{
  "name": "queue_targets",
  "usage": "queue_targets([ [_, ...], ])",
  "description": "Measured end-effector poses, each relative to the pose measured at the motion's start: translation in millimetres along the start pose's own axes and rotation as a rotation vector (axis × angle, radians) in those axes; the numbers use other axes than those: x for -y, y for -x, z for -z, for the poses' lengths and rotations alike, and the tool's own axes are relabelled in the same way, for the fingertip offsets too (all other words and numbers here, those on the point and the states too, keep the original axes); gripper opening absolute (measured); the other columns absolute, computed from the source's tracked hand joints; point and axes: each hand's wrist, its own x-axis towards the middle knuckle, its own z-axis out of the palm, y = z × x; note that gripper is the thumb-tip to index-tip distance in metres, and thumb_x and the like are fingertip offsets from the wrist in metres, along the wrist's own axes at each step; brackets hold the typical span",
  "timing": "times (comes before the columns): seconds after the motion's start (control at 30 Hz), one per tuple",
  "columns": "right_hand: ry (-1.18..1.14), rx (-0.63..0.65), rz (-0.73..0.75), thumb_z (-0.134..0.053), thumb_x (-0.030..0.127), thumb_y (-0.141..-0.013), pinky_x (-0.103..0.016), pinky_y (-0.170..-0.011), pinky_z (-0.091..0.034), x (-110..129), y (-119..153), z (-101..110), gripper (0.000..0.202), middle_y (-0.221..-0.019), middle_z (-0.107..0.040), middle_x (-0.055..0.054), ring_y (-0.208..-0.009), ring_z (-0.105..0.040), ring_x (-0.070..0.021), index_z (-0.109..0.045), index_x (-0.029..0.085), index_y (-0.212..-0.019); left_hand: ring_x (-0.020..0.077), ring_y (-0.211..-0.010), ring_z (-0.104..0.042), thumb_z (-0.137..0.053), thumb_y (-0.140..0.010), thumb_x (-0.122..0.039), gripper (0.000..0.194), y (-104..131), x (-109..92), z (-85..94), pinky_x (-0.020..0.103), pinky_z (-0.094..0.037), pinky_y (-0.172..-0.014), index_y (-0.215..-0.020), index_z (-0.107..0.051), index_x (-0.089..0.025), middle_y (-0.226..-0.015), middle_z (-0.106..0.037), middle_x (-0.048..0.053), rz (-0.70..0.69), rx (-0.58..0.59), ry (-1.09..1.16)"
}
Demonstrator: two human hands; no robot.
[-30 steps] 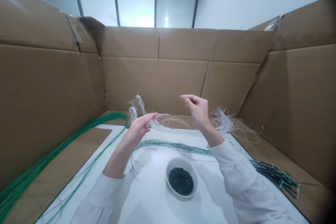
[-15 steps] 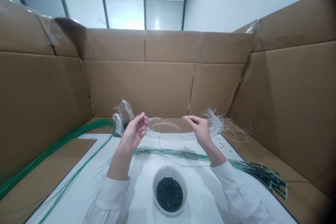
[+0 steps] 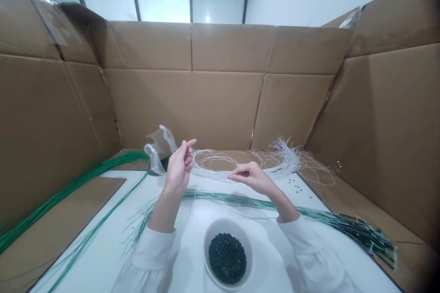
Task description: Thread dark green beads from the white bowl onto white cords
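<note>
My left hand [image 3: 179,165] is raised over the back of the table, thumb and fingers pressed together and one fingertip pointing right; what it pinches, if anything, is too fine to see. My right hand [image 3: 252,177] is lower and to the right, thumb and forefinger pinched at their tips, with anything between them too thin to make out. Behind both hands lie coiled white strands [image 3: 216,161], bunched at the right. A bundle of green strands [image 3: 237,199] crosses the table below the hands. Nearest to me stands a white bowl [image 3: 250,247] of dark green beads [image 3: 227,258].
Tall cardboard walls [image 3: 220,105] enclose the white table [image 3: 185,256]. A clear plastic bag [image 3: 156,151] is at the back left. Long green strands [image 3: 82,183] run along the left side. Small dark beads [image 3: 295,187] are scattered at the right.
My right hand has come down and a little left. My left hand has turned slightly, with a fingertip now pointing right. The view has shifted a little.
</note>
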Motion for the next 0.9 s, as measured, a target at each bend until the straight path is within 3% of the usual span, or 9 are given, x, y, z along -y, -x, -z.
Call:
queue_targets([
  [0.1, 0.068, 0.171, -0.079, -0.061, 0.037, -0.066, -0.022, -0.052, -0.037, -18, -5, 7, 0.026, -0.060, -0.065, -0.003, -0.054, -0.051, -0.0119, -0.071, 0.013, -0.067, 0.0019, -0.041, -0.021, -0.060, -0.072, -0.037, 0.029, 1, -3, 3.5, 0.015, -0.017, -0.035, -0.086, -0.064, -0.012, -0.056, -0.038, -0.005, -0.196, -0.049, -0.249],
  [0.23, 0.191, 0.386, -0.120, -0.061, 0.031, -0.063, -0.021, -0.048, -0.033, -33, -7, 8, 0.020, -0.055, -0.064, -0.002, -0.050, -0.048, -0.0104, -0.071, 0.014, -0.065, 0.0037, -0.043, -0.021, -0.054, -0.075, -0.038, 0.029, 5, -2, 0.5, 0.019, -0.016, -0.038, -0.089, -0.064, -0.015, -0.060, -0.043, -0.003, -0.337, -0.068, -0.413],
  [0.43, 0.334, 0.513, -0.244, -0.060, 0.019, -0.060, -0.022, -0.051, -0.039, -43, -6, 3, 0.016, -0.063, -0.067, -0.005, -0.056, -0.056, -0.0147, -0.071, 0.013, -0.070, 0.0046, -0.043, -0.023, -0.047, -0.079, -0.044, 0.036, 11, 0, -4.9, 0.020, -0.016, -0.040, -0.093, -0.065, -0.016, -0.064, -0.045, -0.002, -0.345, -0.019, -0.468],
  [0.5, 0.400, 0.449, -0.247, -0.062, 0.017, -0.059, -0.025, -0.060, -0.043, -38, -4, 3, 0.022, -0.076, -0.069, -0.007, -0.069, -0.059, -0.0188, -0.071, 0.014, -0.079, 0.0060, -0.048, -0.032, -0.046, -0.080, -0.043, 0.034, 13, 2, -6.6, 0.019, -0.024, -0.044, -0.089, -0.066, -0.016, -0.066, -0.049, -0.001, -0.358, 0.021, -0.548],
  [0.6, 0.413, 0.190, -0.122, -0.060, 0.021, -0.066, -0.032, -0.077, -0.044, -19, 0, 5, 0.029, -0.095, -0.066, -0.009, -0.089, -0.057, -0.0220, -0.066, 0.017, -0.095, 0.0110, -0.063, -0.045, -0.046, -0.081, -0.039, 0.032, 18, 7, -11.4, 0.020, -0.034, -0.058, -0.080, -0.067, -0.016, -0.068, -0.053, 0.001, -0.377, 0.129, -0.705],
  [0.77, 0.118, -0.245, 0.139, -0.048, 0.024, -0.080, -0.031, -0.079, -0.046, 25, 11, 4, 0.024, -0.101, -0.062, -0.007, -0.088, -0.058, -0.0167, -0.060, 0.020, -0.101, 0.0148, -0.071, -0.051, -0.042, -0.083, -0.035, 0.031, 28, 20, -23.7, 0.023, -0.036, -0.070, -0.079, -0.068, -0.018, -0.068, -0.055, 0.002, -0.409, 0.350, -0.867],
  [0.83, 0.035, -0.273, 0.177, -0.052, 0.026, -0.078, -0.032, -0.082, -0.046, 36, 15, 1, 0.029, -0.102, -0.062, -0.006, -0.091, -0.058, -0.0168, -0.056, 0.021, -0.107, 0.0151, -0.072, -0.052, -0.042, -0.084, -0.034, 0.030, 32, 24, -27.7, 0.023, -0.037, -0.070, -0.079, -0.068, -0.019, -0.072, -0.057, 0.003, -0.408, 0.418, -0.863],
  [0.9, -0.090, -0.221, 0.164, -0.058, 0.028, -0.074, -0.033, -0.084, -0.046, 40, 17, -3, 0.041, -0.103, -0.062, -0.006, -0.093, -0.059, -0.0170, -0.050, 0.022, -0.114, 0.0157, -0.072, -0.052, -0.043, -0.083, -0.032, 0.028, 35, 27, -30.4, 0.024, -0.037, -0.070, -0.081, -0.068, -0.019, -0.073, -0.058, 0.004, -0.405, 0.469, -0.835],
])
